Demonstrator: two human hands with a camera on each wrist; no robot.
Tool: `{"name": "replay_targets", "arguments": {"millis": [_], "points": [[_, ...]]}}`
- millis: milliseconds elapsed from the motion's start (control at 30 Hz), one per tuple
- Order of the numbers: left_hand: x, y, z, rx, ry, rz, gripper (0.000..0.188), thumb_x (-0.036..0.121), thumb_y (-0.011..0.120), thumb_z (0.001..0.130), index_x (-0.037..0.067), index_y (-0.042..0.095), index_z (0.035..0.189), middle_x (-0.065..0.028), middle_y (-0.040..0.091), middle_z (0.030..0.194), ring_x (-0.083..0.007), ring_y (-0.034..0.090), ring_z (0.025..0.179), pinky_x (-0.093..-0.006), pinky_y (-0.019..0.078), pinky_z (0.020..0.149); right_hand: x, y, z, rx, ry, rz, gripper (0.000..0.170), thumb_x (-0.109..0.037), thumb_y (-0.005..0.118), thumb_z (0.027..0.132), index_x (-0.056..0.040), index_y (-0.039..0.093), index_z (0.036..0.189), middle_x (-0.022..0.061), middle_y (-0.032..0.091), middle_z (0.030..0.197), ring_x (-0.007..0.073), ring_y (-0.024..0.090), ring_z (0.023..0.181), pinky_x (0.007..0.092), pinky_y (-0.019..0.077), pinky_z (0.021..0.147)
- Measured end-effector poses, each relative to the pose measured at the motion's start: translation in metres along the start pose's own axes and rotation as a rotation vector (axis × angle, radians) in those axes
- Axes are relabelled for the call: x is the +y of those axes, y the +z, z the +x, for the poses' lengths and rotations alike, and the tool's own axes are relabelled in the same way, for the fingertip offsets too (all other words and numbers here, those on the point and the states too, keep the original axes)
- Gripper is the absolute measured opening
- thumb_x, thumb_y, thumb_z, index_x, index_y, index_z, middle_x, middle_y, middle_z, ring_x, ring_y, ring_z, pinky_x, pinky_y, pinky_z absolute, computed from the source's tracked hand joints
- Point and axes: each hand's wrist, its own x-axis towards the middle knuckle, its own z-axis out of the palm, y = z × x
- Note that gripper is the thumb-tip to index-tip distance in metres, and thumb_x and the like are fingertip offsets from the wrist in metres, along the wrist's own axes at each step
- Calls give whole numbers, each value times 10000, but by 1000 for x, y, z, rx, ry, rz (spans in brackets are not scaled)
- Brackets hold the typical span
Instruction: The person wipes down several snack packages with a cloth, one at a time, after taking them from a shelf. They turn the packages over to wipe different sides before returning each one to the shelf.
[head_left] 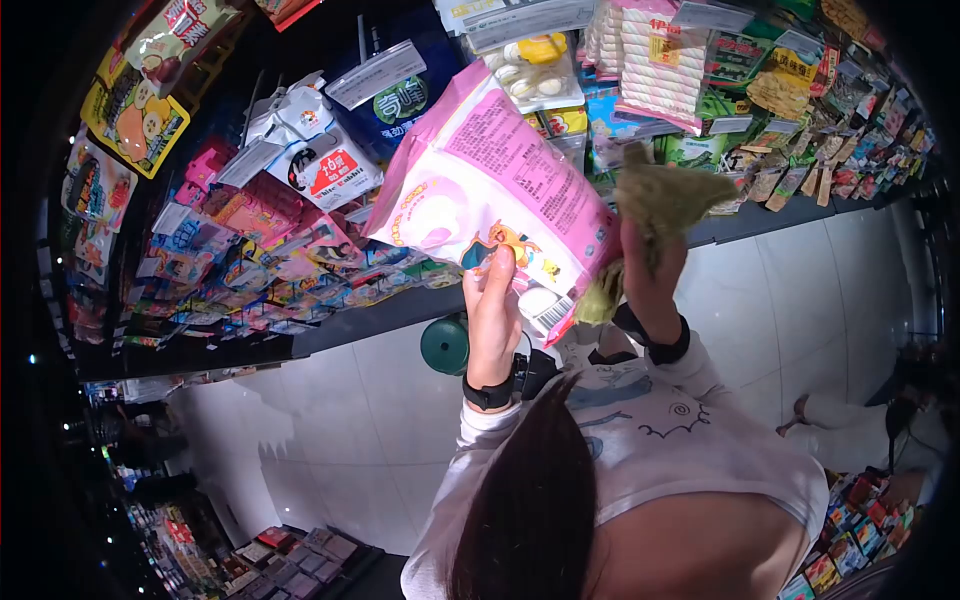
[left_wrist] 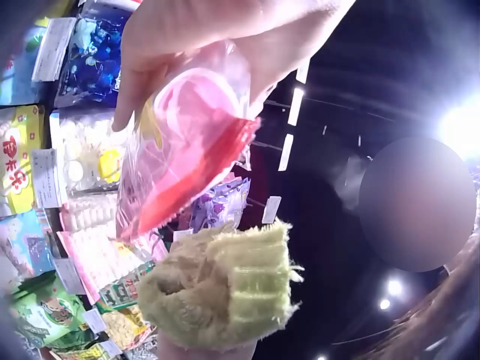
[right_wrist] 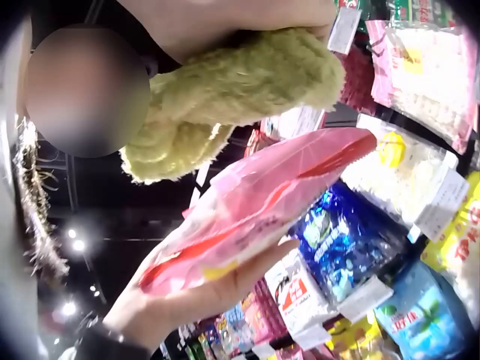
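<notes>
A pink and white candy bag (head_left: 520,190), printed with small cartoon figures and a barcode, is held up tilted in front of the shelf. My left hand (head_left: 490,325) grips its lower edge, thumb on the printed face and fingers behind. On the bag's right side, my right hand (head_left: 655,290) holds a fuzzy green cloth (head_left: 670,195), bunched around the fingers. The left wrist view has the bag's red sealed edge (left_wrist: 202,176) and the bunched cloth (left_wrist: 225,285) below it. In the right wrist view the cloth (right_wrist: 240,82) hangs over the bag (right_wrist: 262,202), with the left hand (right_wrist: 187,307) supporting it underneath.
Racks of hanging snack bags run across the front, including a white and red candy bag (head_left: 325,165) and a pack of pink and white sticks (head_left: 660,60). Price tags (head_left: 375,75) stick out from them. A dark green round stool (head_left: 445,345) stands on the tiled floor.
</notes>
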Motion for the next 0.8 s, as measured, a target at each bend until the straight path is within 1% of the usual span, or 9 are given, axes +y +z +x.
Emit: {"name": "replay_targets", "arguments": {"millis": [133, 167, 233, 333, 433, 533, 633, 667, 800], "points": [[2, 18, 6, 19, -55, -32, 287, 232, 523, 933, 27, 512, 1133, -63, 609, 1016, -139, 597, 906, -287, 479, 794, -15, 29, 1, -80, -576, -302, 294, -94, 644, 726, -31, 566, 1002, 167, 542, 1227, 341, 484, 1167, 471, 356, 932], [6, 13, 10, -30, -118, -68, 271, 233, 532, 930, 32, 508, 1110, -60, 601, 999, -121, 587, 894, -270, 474, 777, -26, 24, -6, -286, -539, -450, 272, -105, 654, 705, -59, 582, 963, 110, 547, 1242, 310, 456, 1207, 440, 349, 965], [12, 18, 6, -22, -203, -142, 264, 293, 558, 914, 60, 537, 1037, -23, 593, 893, -92, 570, 759, -232, 463, 651, -25, 22, -16, -409, -668, -445, 272, -119, 665, 696, -78, 600, 957, 67, 554, 1239, 294, 466, 1198, 413, 347, 989], [4, 14, 6, -6, -100, 7, 322, 290, 466, 955, 12, 531, 1104, -85, 626, 960, -153, 618, 828, -287, 502, 719, -22, 11, -5, -334, -674, -423, 264, -118, 662, 701, -75, 617, 958, 78, 548, 1242, 284, 483, 1180, 405, 368, 983], [2, 16, 6, -123, -72, -18, 390, 258, 424, 971, -7, 416, 1257, -120, 577, 1147, -186, 598, 988, -337, 494, 823, -17, -5, 11, -141, -431, -253, 302, -103, 645, 733, -37, 614, 1027, 131, 534, 1248, 328, 491, 1161, 437, 383, 963], [10, 26, 6, -189, -76, -30, 432, 269, 425, 971, 0, 365, 1303, -115, 542, 1209, -189, 577, 1035, -339, 484, 848, 0, -8, 7, -63, -396, -280, 326, -135, 648, 742, -24, 605, 1045, 161, 535, 1239, 369, 484, 1159, 458, 372, 966], [12, 17, 13, -194, -19, 13, 434, 275, 423, 971, 7, 363, 1307, -110, 531, 1225, -186, 568, 1055, -338, 479, 860, -15, -15, -8, -213, -424, -346, 326, -149, 619, 766, -11, 602, 1061, 175, 539, 1230, 399, 475, 1163, 471, 365, 968], [16, 16, 14, -204, 1, 32, 436, 284, 420, 971, 9, 365, 1306, -109, 538, 1218, -185, 572, 1051, -336, 480, 862, -12, -11, -7, -189, -600, -293, 338, -139, 578, 782, -3, 597, 1091, 182, 540, 1225, 412, 469, 1168, 461, 370, 970], [26, 11, 14, -274, -50, 10, 499, 308, 529, 924, -30, 400, 1268, -112, 556, 1171, -171, 571, 1024, -313, 455, 883, -8, -15, -5, -88, -392, -195, 322, -90, 544, 783, 26, 590, 1080, 202, 542, 1220, 411, 478, 1169, 443, 395, 947]]}}
